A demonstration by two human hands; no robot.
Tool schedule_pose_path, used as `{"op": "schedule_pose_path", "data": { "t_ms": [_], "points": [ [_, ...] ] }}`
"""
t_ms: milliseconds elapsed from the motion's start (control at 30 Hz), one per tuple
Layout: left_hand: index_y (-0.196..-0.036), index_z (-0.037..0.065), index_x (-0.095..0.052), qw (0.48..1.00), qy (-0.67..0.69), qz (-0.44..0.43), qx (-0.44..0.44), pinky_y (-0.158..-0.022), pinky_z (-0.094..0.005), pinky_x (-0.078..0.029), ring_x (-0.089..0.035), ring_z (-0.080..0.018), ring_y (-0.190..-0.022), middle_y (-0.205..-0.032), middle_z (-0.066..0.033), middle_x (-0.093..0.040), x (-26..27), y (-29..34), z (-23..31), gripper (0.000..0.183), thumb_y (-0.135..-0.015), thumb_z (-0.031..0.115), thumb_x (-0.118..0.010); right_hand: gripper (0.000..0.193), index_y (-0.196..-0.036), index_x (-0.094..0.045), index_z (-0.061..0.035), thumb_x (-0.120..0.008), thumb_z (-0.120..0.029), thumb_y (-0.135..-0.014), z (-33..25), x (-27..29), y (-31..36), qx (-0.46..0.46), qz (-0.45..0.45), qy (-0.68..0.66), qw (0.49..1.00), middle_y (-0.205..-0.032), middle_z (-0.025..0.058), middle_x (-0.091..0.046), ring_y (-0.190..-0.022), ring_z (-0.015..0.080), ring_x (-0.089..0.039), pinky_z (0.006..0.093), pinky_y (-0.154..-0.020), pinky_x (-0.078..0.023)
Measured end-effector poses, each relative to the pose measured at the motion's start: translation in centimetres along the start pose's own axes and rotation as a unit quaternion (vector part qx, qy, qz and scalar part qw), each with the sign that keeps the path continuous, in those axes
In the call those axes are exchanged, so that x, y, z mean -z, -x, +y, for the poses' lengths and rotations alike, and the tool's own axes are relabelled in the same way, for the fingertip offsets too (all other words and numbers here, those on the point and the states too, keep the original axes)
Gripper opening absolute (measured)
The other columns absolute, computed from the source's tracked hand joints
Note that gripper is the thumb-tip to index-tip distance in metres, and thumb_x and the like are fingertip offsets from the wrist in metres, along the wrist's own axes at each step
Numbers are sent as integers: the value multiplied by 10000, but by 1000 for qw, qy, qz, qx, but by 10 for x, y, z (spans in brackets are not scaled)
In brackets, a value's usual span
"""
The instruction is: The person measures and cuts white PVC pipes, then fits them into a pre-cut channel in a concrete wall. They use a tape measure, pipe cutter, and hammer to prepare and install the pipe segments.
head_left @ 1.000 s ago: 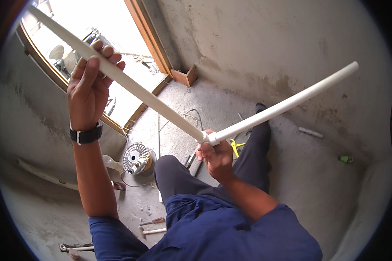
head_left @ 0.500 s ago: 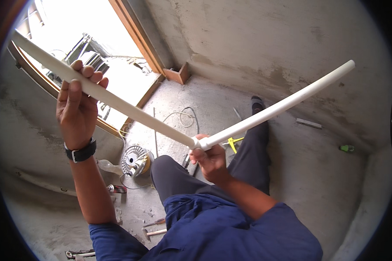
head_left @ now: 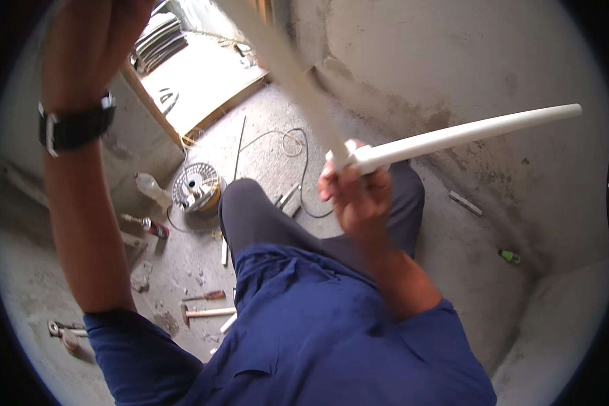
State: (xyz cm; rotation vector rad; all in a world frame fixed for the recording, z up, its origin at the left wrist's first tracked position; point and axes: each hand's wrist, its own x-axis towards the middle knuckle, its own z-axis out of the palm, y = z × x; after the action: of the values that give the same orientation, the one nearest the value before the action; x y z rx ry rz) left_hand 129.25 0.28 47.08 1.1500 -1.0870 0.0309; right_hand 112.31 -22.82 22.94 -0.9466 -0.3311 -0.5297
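Observation:
My right hand point(head_left: 358, 193) is closed around a white pipe fitting point(head_left: 342, 159) in front of my knees. From that fitting one white plastic pipe point(head_left: 467, 137) runs out to the right and slightly up. A second white pipe point(head_left: 287, 74) slants up to the left from the same joint, blurred, and leaves the picture at the top. My left hand point(head_left: 125, 24), with a black watch on its wrist, is raised at the upper left. Its fingers are cut off by the picture's edge, so whether it holds anything does not show.
On the floor lie a cable reel point(head_left: 197, 188), a plastic bottle point(head_left: 152, 189), a red-black can point(head_left: 157, 229), a hammer point(head_left: 208, 312) and a screwdriver point(head_left: 205, 296). A green object point(head_left: 509, 256) lies near the right wall. A bright doorway point(head_left: 203, 74) opens at the upper left.
My left hand has risen toward the top edge, and the left pipe now stands steeper. My right hand and the fitting have moved up and slightly right. The view has shifted.

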Motion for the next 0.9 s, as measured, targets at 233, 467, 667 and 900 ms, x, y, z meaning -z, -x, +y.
{"op": "schedule_pose_path", "data": {
  "t_ms": [233,467,667,900],
  "points": [
    [-1403,-45,-510,996,-91,-10,-19,-1084,-450,-508,-653,-270,-1187,-1309,-195,-641,-17,1,53,392,-1074,168,-501,343,-1244,-582,44,-538,-256,-1083,-61,-46,-23,32,-91,-17,995,-920,113,-660,-685,80,-526,306,-675,-524],
    [-1409,-36,-515,991,-131,-23,-16,-1058,-432,-531,-656,-281,-1196,-1321,-199,-642,-37,-5,60,404,-1077,193,-501,289,-1114,-623,5,-502,-257,-1098,-66,-63,-32,-19,-89,-47,995,-940,128,-675,-716,97,-574,314,-684,-531],
    [-1413,-29,-519,986,-161,-28,-13,-1035,-416,-551,-659,-289,-1204,-1331,-203,-642,-45,-15,58,415,-1079,215,-501,239,-1141,-609,-8,-537,-228,-1084,-58,-53,-37,-46,-67,-55,995,-943,128,-675,-733,107,-585,314,-690,-537],
    [-1419,-21,-524,980,-197,3,4,-1009,-398,-575,-662,-299,-1213,-1343,-207,-643,-48,-34,34,427,-1081,240,-501,224,-1188,-600,-7,-578,-191,-1063,-10,-34,-57,-65,-26,-103,992,-941,126,-691,-738,123,-616,320,-688,-544]
  ]
}}
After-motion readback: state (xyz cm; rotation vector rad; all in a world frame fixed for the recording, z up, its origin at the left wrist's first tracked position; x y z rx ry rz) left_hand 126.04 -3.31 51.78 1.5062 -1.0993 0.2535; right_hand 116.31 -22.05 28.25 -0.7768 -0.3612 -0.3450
